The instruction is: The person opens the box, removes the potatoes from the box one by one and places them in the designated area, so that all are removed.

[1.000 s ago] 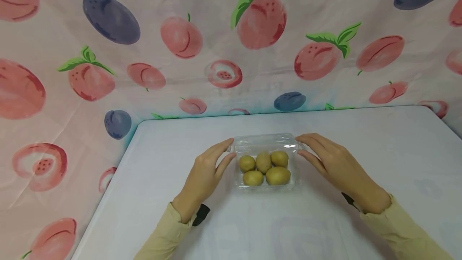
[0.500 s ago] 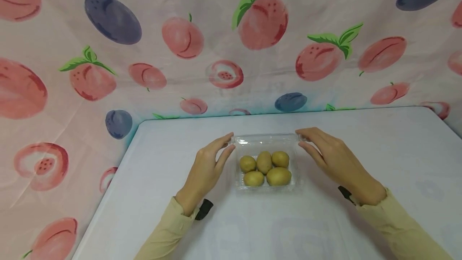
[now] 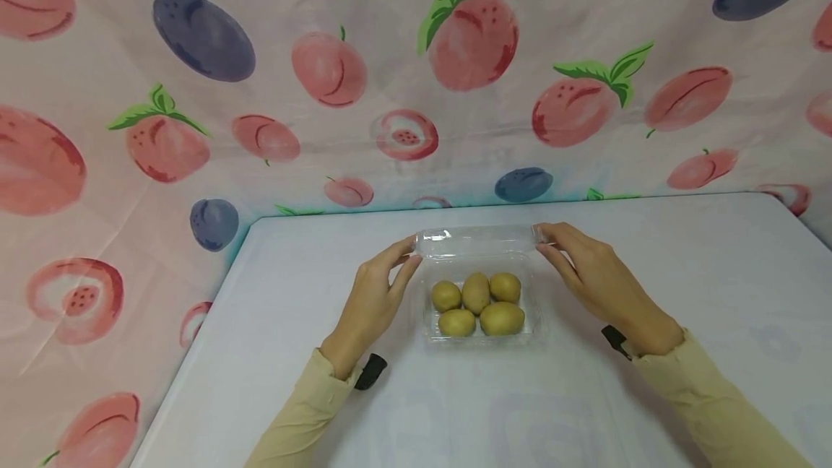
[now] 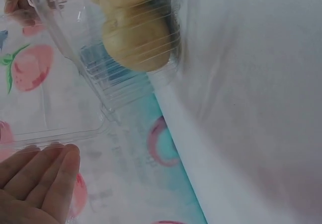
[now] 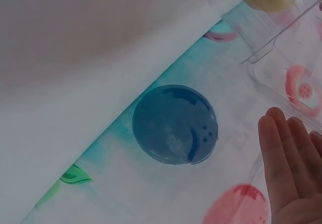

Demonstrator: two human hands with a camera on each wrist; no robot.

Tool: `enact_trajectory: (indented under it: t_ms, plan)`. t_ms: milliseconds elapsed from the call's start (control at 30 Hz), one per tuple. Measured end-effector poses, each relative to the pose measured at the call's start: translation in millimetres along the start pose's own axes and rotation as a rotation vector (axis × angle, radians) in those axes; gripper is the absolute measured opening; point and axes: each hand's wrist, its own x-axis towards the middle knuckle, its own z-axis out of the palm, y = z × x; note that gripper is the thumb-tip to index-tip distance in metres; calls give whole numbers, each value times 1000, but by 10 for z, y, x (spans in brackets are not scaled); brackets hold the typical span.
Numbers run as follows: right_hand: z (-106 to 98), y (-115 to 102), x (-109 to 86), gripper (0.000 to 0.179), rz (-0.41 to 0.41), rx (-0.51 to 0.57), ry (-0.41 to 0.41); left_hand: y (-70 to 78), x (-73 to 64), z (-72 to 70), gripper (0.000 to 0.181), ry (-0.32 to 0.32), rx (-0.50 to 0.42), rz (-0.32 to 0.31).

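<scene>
A clear plastic clamshell box [image 3: 479, 339] rests on the table with several yellowish-brown potatoes [image 3: 476, 293] inside. Its clear lid [image 3: 481, 240] stands raised along the far side. My left hand [image 3: 377, 291] holds the lid's left end between thumb and fingertips. At the right end, my right hand [image 3: 598, 284] pinches the lid in the same way. From the left wrist, the fingers [image 4: 58, 183] reach up to the lid's rim, the thumb out of sight. In the right wrist view, the fingertips [image 5: 274, 121] are right at the rim too.
A white cloth covers the table [image 3: 325, 258]. Behind it hangs a backdrop [image 3: 390, 13] printed with peaches and plums, which also runs down the left side. A black strap [image 3: 372, 372] shows at the left wrist and another [image 3: 615, 341] at the right.
Both hands have moved up and away from me, swinging the lid upward and back. The rear rim of the box now shows below it. The potatoes have stayed in place.
</scene>
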Motion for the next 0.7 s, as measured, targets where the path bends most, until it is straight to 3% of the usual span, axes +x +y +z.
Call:
enact_trajectory:
  t_ms: [167, 400, 700]
  plan:
    - [31, 32, 15, 26, 37, 25, -23, -44, -1, 13, 44, -9, 6, -42]
    - [81, 61, 46, 32, 95, 66, -56, -93, 30, 45, 45, -14, -26, -41]
    - [145, 117, 57, 48, 126, 99, -99, -185, 58, 100, 46, -16, -146, -67]
